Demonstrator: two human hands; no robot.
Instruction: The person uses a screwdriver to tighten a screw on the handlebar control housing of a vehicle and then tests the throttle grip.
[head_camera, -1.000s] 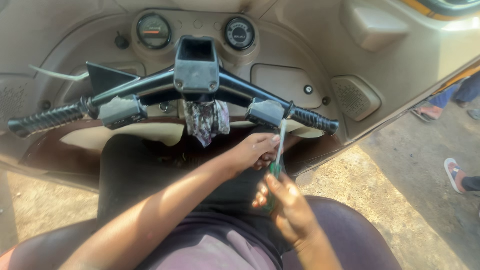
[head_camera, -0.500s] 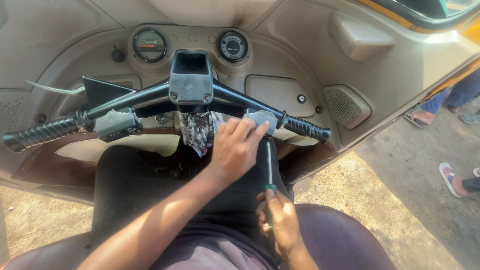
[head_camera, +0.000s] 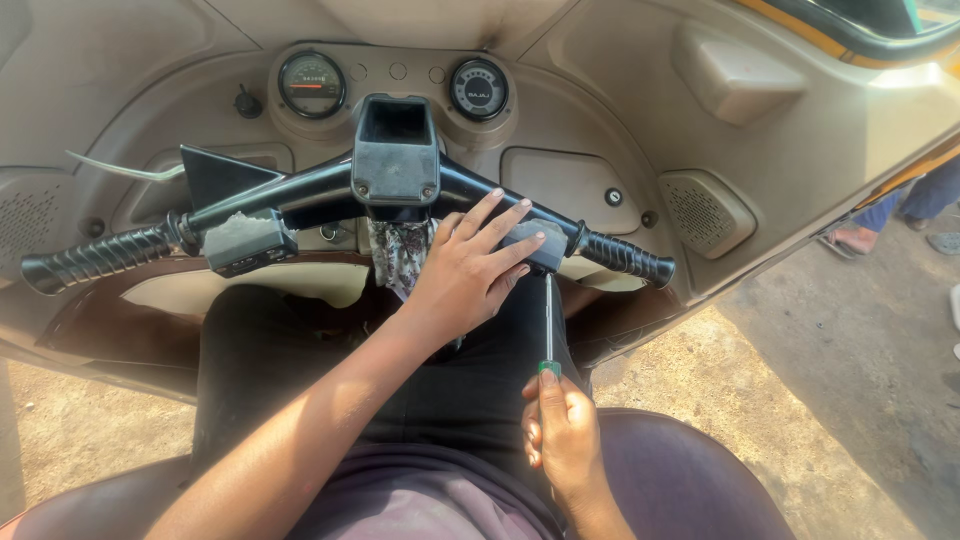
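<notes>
My left hand (head_camera: 462, 270) lies spread on the switch box (head_camera: 535, 246); my right hand (head_camera: 562, 432) grips a screwdriver (head_camera: 548, 325), tip seemingly under it.

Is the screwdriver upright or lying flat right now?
Upright. The right hand grips the screwdriver by its handle, shaft pointing up to the underside of the switch box, where the left hand rests.

Left hand (head_camera: 465, 270) has moved up from the lap to press flat on the grey switch housing (head_camera: 535, 245) at 3 o'clock of the handlebar centre; right hand (head_camera: 562, 430) has dropped to 6 o'clock, screwdriver (head_camera: 548, 325) now vertical, tip up under housing.
</notes>
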